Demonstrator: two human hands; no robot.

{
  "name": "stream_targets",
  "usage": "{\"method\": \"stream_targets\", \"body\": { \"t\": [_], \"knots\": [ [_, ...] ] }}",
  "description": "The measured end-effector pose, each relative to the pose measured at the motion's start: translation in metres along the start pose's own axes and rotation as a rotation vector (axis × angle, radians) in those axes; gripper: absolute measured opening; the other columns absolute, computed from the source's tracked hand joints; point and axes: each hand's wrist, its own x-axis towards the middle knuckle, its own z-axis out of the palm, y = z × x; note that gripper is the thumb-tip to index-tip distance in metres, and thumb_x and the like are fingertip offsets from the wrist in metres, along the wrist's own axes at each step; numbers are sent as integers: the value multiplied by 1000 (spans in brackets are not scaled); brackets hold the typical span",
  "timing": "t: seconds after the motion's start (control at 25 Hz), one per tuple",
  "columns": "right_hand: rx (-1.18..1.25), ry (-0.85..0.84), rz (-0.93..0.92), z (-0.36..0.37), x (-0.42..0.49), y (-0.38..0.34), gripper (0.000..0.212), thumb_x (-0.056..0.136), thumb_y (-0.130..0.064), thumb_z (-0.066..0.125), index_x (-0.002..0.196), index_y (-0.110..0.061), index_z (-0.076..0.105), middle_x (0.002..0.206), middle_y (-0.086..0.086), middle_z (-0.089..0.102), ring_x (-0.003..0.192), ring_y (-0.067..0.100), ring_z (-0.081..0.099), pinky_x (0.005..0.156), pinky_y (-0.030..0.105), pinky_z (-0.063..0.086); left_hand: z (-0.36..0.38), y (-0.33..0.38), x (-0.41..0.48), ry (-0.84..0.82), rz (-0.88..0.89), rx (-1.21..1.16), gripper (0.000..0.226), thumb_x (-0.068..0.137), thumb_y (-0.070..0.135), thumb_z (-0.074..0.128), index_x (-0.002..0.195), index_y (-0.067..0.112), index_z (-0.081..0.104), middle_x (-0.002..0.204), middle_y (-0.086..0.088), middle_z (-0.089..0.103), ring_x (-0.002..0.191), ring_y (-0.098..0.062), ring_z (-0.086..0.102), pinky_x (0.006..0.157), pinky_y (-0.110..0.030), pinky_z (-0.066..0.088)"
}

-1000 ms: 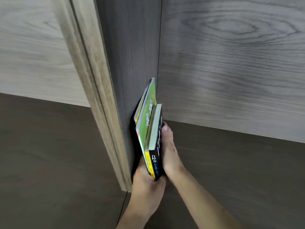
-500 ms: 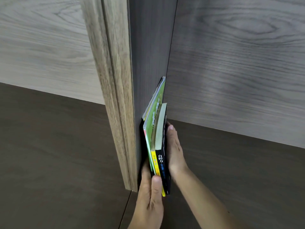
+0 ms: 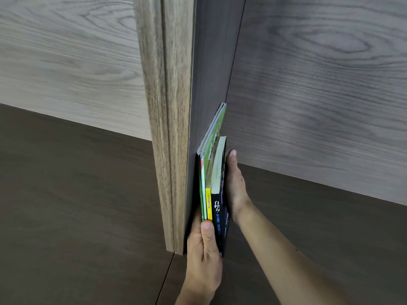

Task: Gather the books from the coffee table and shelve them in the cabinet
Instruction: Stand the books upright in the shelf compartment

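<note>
Three books [image 3: 214, 179] stand upright on the dark cabinet shelf [image 3: 319, 227], pressed against the vertical wooden divider [image 3: 167, 128]: a tall green one, a thin yellow-spined one and a black one with white and blue characters on its spine. My left hand [image 3: 203, 258] grips the near spine ends from the front, thumb on the yellow and green spines. My right hand [image 3: 234, 183] lies flat against the black book's right cover, pushing it toward the divider.
The shelf's dark surface [image 3: 77, 205] runs left of the divider too. A grey wood-grain back panel [image 3: 319, 95] closes the compartment behind the books. To the right of the books the shelf is bare.
The books have been squared up against the divider and stand straighter. My left hand shifted from under the spines to gripping their front, thumb on top. The view moved closer.
</note>
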Motion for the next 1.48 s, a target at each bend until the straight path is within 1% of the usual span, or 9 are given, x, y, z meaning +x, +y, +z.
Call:
{"method": "stream_targets", "body": {
  "t": [0.24, 0.32, 0.48, 0.6, 0.72, 0.88, 1.2, 1.36, 1.48],
  "knots": [
    [-15, -2, -27, -2, -2, 5, 82, 87, -79, 32, 146, -26, 53, 146, -3, 60, 135, 13, 53, 119, 40, 35, -2, -1, 3, -47, -66, -13, 93, 81, 82, 37, 126, 6, 64, 109, -11, 73, 109, -27, 66, 99, -33, 50],
    [-11, 34, -73, -1, -6, 8, 84, 84, -81, 35, 141, -24, 57, 141, -2, 63, 132, 9, 56, 118, 38, 37, -4, 0, 2, -44, -54, -11, 91, 81, 81, 37, 131, 9, 62, 118, -5, 73, 118, -20, 64, 104, -32, 48],
    [51, 157, -122, -2, -9, 14, 28, 104, -49, 35, 99, -39, 60, 105, -27, 59, 80, -26, 58, 77, -2, 40, -1, 2, -1, -9, -64, -64, 76, 75, 85, 43, 125, 31, 61, 125, 20, 68, 122, 0, 60, 100, -12, 45],
    [54, 177, -138, -1, -12, 9, 29, 106, -42, 35, 90, -39, 59, 80, -40, 61, 76, -22, 60, 71, -2, 39, 1, 0, 0, 21, -31, -20, 62, 81, 80, 40, 131, 46, 57, 133, 23, 63, 132, -2, 53, 111, -25, 40],
    [48, 208, -170, 0, -8, 11, 39, 106, -40, 34, 80, -29, 61, 62, -35, 65, 64, -22, 61, 64, 1, 43, 3, -1, 4, -8, 28, -20, 66, 87, 73, 41, 140, 34, 52, 140, 15, 60, 136, -10, 51, 113, -31, 39],
    [38, 182, -203, 1, 2, 19, 51, 105, -46, 33, 92, -13, 70, 82, -11, 75, 75, -4, 68, 71, 13, 48, 5, -3, 7, 8, 12, -12, 76, 87, 73, 43, 140, 20, 54, 136, 3, 65, 132, -17, 56, 111, -53, 41],
    [59, 163, -183, 2, 0, 18, 51, 105, -46, 33, 104, -10, 69, 90, -10, 73, 77, -5, 68, 72, 11, 48, 1, 0, 5, -32, -9, -36, 77, 88, 72, 42, 140, 15, 55, 136, -3, 65, 132, -23, 56, 110, -56, 40],
    [47, 127, -152, -3, -8, 15, 52, 104, -52, 31, 135, -21, 59, 131, -12, 65, 119, -2, 60, 98, 15, 41, 1, 9, -1, -13, -16, -56, 61, 86, 75, 39, 130, 39, 61, 129, 11, 68, 127, -7, 58, 108, -30, 45],
    [-16, 99, -132, -8, -25, 8, 61, 104, -51, 25, 159, -24, 26, 154, -19, 30, 138, -5, 24, 110, 17, 20, -1, 18, -11, -11, 12, -45, 62, 95, 62, 33, 143, 27, 50, 142, 10, 60, 138, -9, 49, 112, -29, 39]
  ]
}}
